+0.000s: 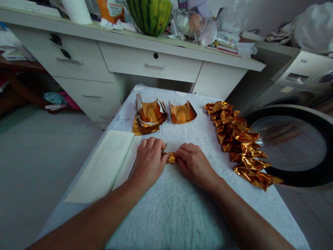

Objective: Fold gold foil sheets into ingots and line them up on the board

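Pale cloth-covered surface (166, 205), with a gold strip (171, 158) between two hands

White drawers (153, 66) stand beyond the far edge, with a green striped watermelon (151, 15) and a white roll (76, 11) on top of them. Keys (56, 40) hang at the upper left drawer. To the right, a washing machine door (288, 146) swings out beside the surface.

Near the middle of the cloth lies the gold strip, narrow and set crosswise, with a pale band along its far side. The left hand (151, 158) has its fingers curled and its thumb at the strip's left end; the right hand (194, 162) curls in the same way over the right end. Both have hold of it, with a short stretch of gold showing between them.

Just beyond the left hand is a stack of curved gold sheets (151, 113), some with white backs, resting partly over a flat gold sheet (145, 130). Beside the stack stands a single curved gold sheet (182, 113). White paper (104, 166) lies to the left, partly behind the left forearm. Along the right side runs a row of folded gold pieces (240, 139), crowded together.
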`<state>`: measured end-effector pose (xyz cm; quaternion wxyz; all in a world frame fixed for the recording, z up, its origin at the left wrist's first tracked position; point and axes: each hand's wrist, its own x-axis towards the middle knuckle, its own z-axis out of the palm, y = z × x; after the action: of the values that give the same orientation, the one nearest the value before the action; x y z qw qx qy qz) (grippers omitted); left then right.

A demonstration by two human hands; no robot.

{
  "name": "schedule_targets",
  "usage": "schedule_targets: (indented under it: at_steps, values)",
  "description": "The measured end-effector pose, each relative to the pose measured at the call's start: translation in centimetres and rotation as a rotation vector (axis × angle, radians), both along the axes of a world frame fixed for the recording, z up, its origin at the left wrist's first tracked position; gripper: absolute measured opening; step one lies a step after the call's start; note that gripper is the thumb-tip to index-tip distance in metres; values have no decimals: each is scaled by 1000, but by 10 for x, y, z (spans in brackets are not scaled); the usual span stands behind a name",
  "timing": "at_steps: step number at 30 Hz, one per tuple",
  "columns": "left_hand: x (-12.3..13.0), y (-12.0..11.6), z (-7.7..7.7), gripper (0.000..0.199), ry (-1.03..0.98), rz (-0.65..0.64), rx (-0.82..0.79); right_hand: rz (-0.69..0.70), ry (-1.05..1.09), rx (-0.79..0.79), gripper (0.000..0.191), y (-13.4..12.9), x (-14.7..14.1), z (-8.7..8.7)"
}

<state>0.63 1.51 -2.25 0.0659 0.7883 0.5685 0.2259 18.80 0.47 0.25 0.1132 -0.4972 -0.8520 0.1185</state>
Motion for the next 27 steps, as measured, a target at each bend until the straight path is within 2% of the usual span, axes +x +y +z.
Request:
schedule_targets:
  at_steps: [8,17,22,27]
  values:
    - [0,0,4,20,-31,-43,-22,12,-41,55,19,-2,-1,-3]
    - [-3,1,1,21,19,16,-36,8,-101,31,22,-2,-4,3]
    - [-3,1,-1,26,-25,33,7,10,-119,36,23,-3,-3,3]
    - [-3,1,2,12,-9,-17,-7,3,-133,36,22,-4,-4,4]
